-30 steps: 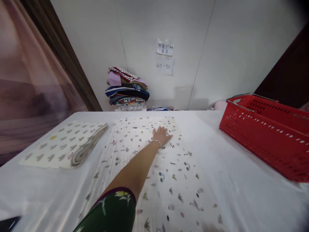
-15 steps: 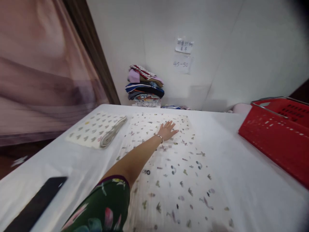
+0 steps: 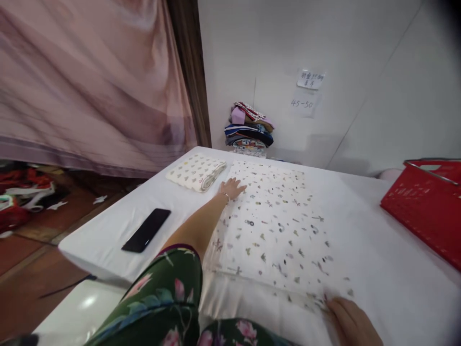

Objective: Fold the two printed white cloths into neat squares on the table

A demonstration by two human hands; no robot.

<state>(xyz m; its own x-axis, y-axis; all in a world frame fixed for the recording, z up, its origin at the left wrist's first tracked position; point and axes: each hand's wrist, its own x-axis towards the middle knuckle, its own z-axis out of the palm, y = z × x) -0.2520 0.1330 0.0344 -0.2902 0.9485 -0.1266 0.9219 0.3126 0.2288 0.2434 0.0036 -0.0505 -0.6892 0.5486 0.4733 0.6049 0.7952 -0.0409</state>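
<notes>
1. Lying flat across the middle of the tabletop (image 3: 363,230), the cloth (image 3: 275,226) is thin, pale and roughly rectangular, printed with small scattered motifs in grey, green and brown; its left side looks sheer and lightly creased.
2. Resting on the cloth's left side, the left grip (image 3: 233,188) is palm down with fingers spread, pressing flat and clasping nothing; a thin bracelet (image 3: 225,195) rings the wrist.
3. Blurred at the cloth's near right corner, the right grip (image 3: 347,315) has its fingertips at the edge; I cannot tell whether they pinch it.
4. Just beyond the left grip sits a bundle (image 3: 192,174), cream fabric with grey motifs, folded thick, its layers curling round at the right edge.
5. Nearer, left of the forearm, lies a phone (image 3: 147,230), a smooth black slab.
6. At the far right, cut off by the view, stands a basket (image 3: 425,206) of red plastic, its side pierced with small slots, with a metal wire handle; its wall hides the inside.
7. Behind the far edge rises a stack (image 3: 249,132) of folded textiles, striped, plain and patterned.
8. A pink curtain (image 3: 90,86) hangs in soft folds at left.
</notes>
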